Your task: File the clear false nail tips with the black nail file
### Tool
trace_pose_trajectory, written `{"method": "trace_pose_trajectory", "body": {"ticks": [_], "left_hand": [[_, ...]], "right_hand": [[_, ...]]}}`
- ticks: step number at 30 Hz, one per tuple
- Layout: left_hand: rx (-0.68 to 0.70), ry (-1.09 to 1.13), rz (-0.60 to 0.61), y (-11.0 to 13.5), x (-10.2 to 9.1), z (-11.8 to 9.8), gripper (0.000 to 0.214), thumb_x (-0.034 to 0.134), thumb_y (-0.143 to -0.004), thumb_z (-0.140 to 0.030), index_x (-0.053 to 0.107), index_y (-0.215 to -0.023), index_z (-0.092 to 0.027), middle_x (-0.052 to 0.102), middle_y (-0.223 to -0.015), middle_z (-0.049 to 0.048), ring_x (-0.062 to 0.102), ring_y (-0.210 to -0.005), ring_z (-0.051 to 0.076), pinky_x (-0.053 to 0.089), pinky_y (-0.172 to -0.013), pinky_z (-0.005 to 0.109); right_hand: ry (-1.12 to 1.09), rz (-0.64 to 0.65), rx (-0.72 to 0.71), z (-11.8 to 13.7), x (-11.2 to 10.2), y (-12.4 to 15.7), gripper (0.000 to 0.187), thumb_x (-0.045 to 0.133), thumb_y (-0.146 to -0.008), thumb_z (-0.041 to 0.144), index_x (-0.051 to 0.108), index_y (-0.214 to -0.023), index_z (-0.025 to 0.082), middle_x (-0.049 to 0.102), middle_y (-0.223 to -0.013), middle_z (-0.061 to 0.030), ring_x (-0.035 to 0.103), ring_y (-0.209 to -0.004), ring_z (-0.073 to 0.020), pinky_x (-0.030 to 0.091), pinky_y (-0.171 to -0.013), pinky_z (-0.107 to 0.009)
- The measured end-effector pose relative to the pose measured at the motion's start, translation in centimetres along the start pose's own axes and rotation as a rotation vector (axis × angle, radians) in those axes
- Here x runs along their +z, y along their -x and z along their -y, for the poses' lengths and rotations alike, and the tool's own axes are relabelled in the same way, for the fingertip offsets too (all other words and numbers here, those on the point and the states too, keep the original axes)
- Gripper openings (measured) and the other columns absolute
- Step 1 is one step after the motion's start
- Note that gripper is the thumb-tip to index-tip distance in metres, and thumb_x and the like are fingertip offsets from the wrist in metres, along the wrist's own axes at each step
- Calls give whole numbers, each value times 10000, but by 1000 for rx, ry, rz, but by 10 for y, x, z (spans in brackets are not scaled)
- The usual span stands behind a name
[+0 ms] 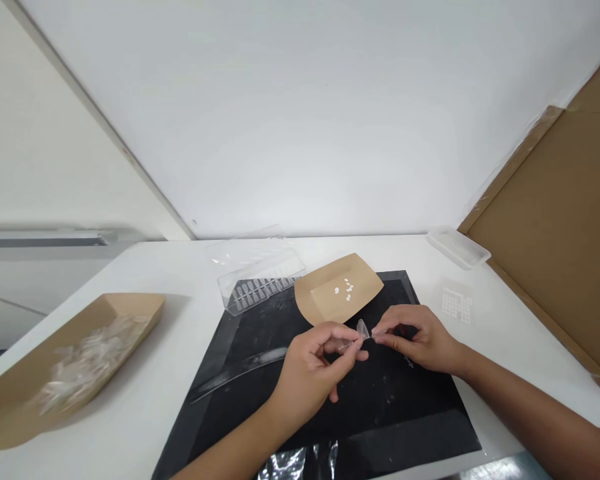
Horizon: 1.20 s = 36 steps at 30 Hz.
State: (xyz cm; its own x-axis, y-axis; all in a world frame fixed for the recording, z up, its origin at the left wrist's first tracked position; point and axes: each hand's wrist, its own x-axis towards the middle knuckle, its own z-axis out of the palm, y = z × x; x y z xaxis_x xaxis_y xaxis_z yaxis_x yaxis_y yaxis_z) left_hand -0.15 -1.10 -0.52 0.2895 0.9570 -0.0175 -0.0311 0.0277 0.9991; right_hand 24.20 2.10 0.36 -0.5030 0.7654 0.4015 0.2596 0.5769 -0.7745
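Grip closed: I'm pinching small clear plastic piece (363,330) between bare left hand (310,373) and bare right hand (415,340), keeping pressure light.

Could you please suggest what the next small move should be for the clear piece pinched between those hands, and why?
I'd probably lay the small clear piece on the kraft paper tray: the left hand and right hand both pinch it, and that tray, holding small white bits, sits just beyond them.
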Motion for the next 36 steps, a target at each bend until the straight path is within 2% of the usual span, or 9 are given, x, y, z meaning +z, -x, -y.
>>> {"method": "trace_pose_trajectory", "body": {"ticks": [5, 9, 12, 14, 16, 19, 24, 28, 36], "left_hand": [[-6, 28, -26, 0, 0, 1, 313, 764, -886, -433, 727, -970, -134, 777, -856, 117, 817, -902, 322, 494, -314, 135], [-19, 52, -51, -2, 1, 2, 340, 787, -861, -450, 718, -937, -126, 772, -839, 118, 819, -866, 322, 489, -309, 139], [-31, 50, -60, -3, 0, 5, 350, 793, -856, -459, 714, -935, -128, 771, -818, 114, 819, -858, 323, 495, -312, 148], [-22, 32, -56, -3, 0, 6, 344, 785, -867, -459, 720, -955, -132, 770, -828, 110, 818, -853, 313, 501, -318, 151], [8, -6, -43, -3, -1, 7, 324, 766, -887, -448, 734, -985, -141, 767, -867, 106, 817, -841, 293, 505, -327, 149], [64, -73, -16, -3, -2, 6, 290, 732, -918, -434, 755, -1003, -157, 760, -958, 107, 812, -811, 254, 500, -337, 137], [107, -116, 2, -3, -2, 5, 275, 705, -937, -425, 763, -1000, -164, 752, -987, 107, 807, -799, 231, 494, -343, 125], [138, -138, 9, -3, -2, 5, 250, 699, -946, -399, 768, -1009, -167, 748, -987, 105, 806, -790, 224, 498, -346, 127], [165, -185, 12, -1, -2, 4, 230, 685, -958, -385, 760, -995, -171, 749, -968, 96, 801, -765, 207, 493, -348, 124]], "right_hand": [[85, -42, -118, 0, -1, 0, 116, 723, -974, 240, 767, -1079, 262, 802, -970, -26, 745, -852, -159, 589, -758, -286], [169, -8, -221, 0, 0, 1, 139, 648, -1008, 177, 754, -1039, 262, 810, -1006, -22, 757, -873, -149, 574, -770, -279], [232, 19, -216, 0, 0, 1, 118, 649, -1009, 191, 742, -1032, 261, 806, -1002, -22, 752, -865, -149, 554, -771, -284], [224, 5, -153, 0, 0, 2, 104, 687, -993, 234, 721, -1087, 261, 799, -975, -19, 740, -831, -150, 551, -765, -289], [150, 10, -51, 1, 0, 2, 220, 719, -975, 281, 679, -1190, 262, 789, -968, -16, 721, -796, -145, 548, -747, -286], [15, 101, 118, 4, 1, 2, 365, 738, -960, 330, 619, -1297, 254, 778, -975, -18, 700, -796, -144, 540, -727, -276], [-184, 206, 313, 6, 5, 0, 314, 673, -1001, 370, 628, -1274, 222, 778, -909, -18, 679, -709, -124, 526, -644, -246], [-352, 177, 402, 4, 6, 0, 389, 679, -999, 429, 621, -1306, 197, 775, -899, -27, 666, -696, -113, 558, -684, -256], [-600, 274, 447, 0, 7, 1, 472, 708, -981, 459, 608, -1358, 192, 731, -825, -3, 692, -710, -116, 555, -671, -234]]}}
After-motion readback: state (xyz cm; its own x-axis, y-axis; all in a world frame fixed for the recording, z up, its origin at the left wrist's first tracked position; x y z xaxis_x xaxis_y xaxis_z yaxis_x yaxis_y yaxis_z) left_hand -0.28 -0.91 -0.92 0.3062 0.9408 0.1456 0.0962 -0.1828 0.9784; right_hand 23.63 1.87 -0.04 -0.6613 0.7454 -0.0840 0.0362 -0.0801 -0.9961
